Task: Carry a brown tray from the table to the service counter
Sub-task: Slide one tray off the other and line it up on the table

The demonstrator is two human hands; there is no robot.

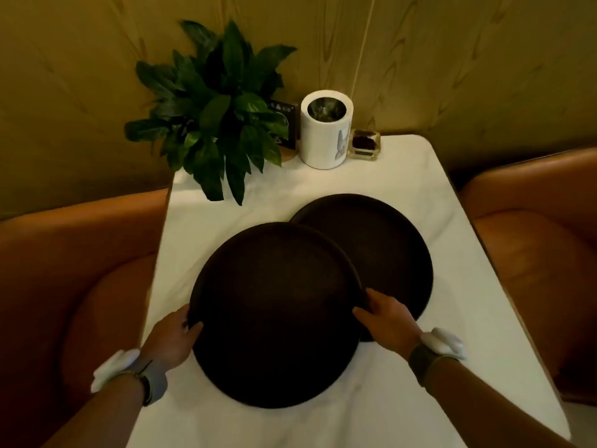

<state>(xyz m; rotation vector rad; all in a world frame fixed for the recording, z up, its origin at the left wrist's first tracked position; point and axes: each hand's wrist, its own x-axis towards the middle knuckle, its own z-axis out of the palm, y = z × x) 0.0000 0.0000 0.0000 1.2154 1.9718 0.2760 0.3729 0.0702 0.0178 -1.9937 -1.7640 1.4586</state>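
Observation:
Two round dark brown trays are on the white table. The near tray overlaps the front left part of the far tray. My left hand grips the near tray's left rim, thumb over the edge. My right hand grips its right rim, fingers curled over the edge above the far tray. Both wrists wear a band with a white device. Whether the near tray is lifted off the table I cannot tell.
A green potted plant, a small dark card stand, a white cylindrical container and a small glass dish stand at the table's far end by the wood-panelled wall. Orange padded seats flank the table, left and right.

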